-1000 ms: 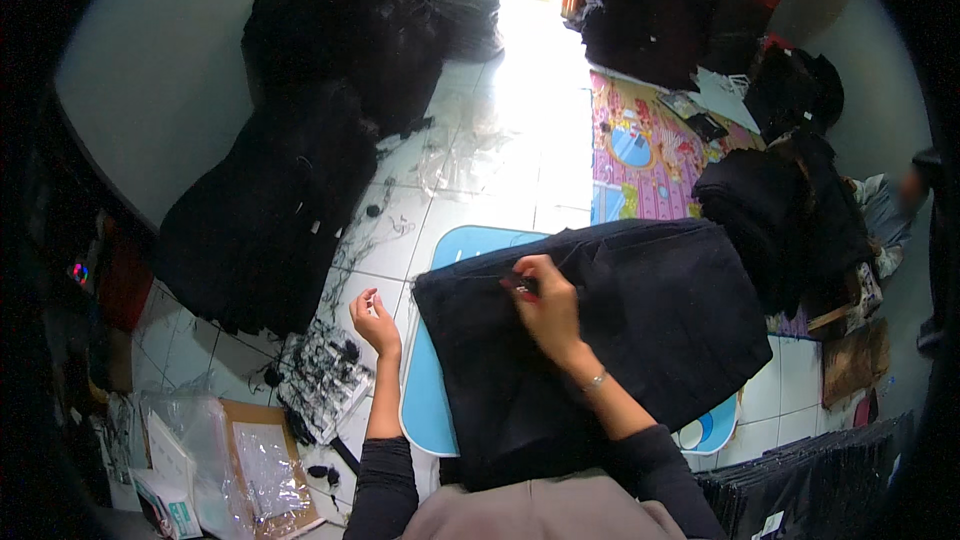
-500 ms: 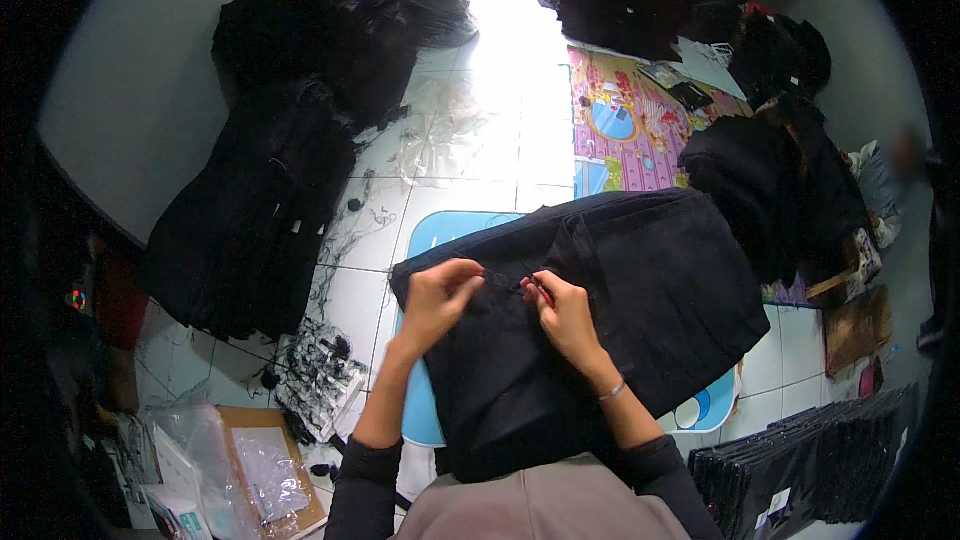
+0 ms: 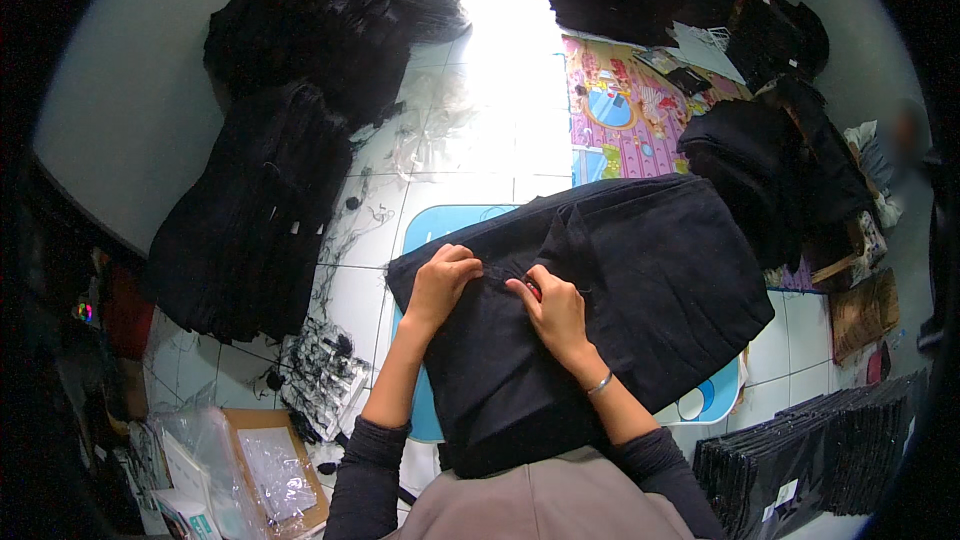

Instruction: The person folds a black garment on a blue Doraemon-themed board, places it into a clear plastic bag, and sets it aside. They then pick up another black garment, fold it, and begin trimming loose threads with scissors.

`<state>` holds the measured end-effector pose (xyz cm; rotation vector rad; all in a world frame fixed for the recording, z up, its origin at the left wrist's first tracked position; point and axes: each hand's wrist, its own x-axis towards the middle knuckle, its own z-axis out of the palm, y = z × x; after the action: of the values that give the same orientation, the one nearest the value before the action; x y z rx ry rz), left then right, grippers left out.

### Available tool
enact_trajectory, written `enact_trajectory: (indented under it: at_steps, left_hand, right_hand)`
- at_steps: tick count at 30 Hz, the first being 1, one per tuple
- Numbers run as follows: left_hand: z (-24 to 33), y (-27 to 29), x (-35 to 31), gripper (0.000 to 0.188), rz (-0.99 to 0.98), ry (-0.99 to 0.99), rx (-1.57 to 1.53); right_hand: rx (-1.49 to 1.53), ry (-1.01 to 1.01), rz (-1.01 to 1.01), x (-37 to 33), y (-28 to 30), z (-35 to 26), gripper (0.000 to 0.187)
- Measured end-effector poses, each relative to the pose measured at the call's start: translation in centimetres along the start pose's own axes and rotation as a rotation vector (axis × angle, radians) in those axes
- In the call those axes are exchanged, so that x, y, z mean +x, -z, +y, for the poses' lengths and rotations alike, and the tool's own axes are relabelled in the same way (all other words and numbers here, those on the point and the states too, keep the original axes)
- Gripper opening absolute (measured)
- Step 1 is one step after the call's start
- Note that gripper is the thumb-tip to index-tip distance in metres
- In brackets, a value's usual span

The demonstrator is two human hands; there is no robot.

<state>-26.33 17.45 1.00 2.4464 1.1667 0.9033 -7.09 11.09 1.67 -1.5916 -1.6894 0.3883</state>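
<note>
A pile of folded black cloth garments (image 3: 650, 280) lies in front of me on a low blue table (image 3: 424, 410), whose corners show around it. My left hand (image 3: 445, 285) is closed in a pinch on the black fabric at the upper left part of the pile. To its right, my right hand (image 3: 558, 312) is wrapped round a small red tool (image 3: 534, 287), mostly hidden by the fingers, so its kind is unclear. A strip of black fabric stretches between the two hands.
Tall stacks of black garments (image 3: 245, 220) stand on the left, others (image 3: 745, 180) on the right. Black scraps and threads (image 3: 325, 380) litter the tiled floor near a cardboard piece in plastic (image 3: 315, 505). Packed black items (image 3: 810, 455) line the lower right. A colourful mat (image 3: 625, 130) lies beyond.
My left hand has shifted slightly up, still pinching. The right hand has turned, its fingers closing further over the red tool. The view has moved slightly; the pile stays in place.
</note>
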Motion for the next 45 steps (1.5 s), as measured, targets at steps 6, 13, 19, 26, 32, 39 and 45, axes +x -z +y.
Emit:
enact_trajectory:
  at_steps: [6,13,19,26,32,39,45]
  left_hand:
    - [-1.0,-1.0,-0.4,0.011,0.116,0.088,-0.137]
    - [-1.0,-0.5,-0.2,0.015,0.080,0.019,-0.224]
    - [-1.7,-0.1,0.9,0.009,0.036,-0.128,-0.068]
    - [-1.8,-0.4,-0.4,0.006,0.157,-0.007,-0.085]
    - [-2.2,-0.2,-0.4,0.008,0.152,0.064,-0.182]
    - [-2.6,-0.3,-0.5,0.010,0.098,0.184,-0.417]
    - [-2.8,-0.4,-0.5,0.010,0.108,0.197,-0.431]
  right_hand:
    - [-0.242,0.105,-0.015,0.2,-1.1,-0.8,0.041]
    - [-0.263,0.104,0.007,0.6,-2.1,-0.7,0.040]
    - [-0.212,0.052,-0.004,0.4,-1.6,-0.4,0.042]
    - [-0.258,0.120,-0.013,0.3,-1.8,-0.5,0.040]
    - [-0.292,0.115,-0.034,0.6,-2.1,-0.7,0.039]
    - [-0.301,0.175,-0.007,1.6,-3.8,-1.3,0.038]
    - [-0.260,0.192,-0.005,1.7,-4.4,-0.9,0.037]
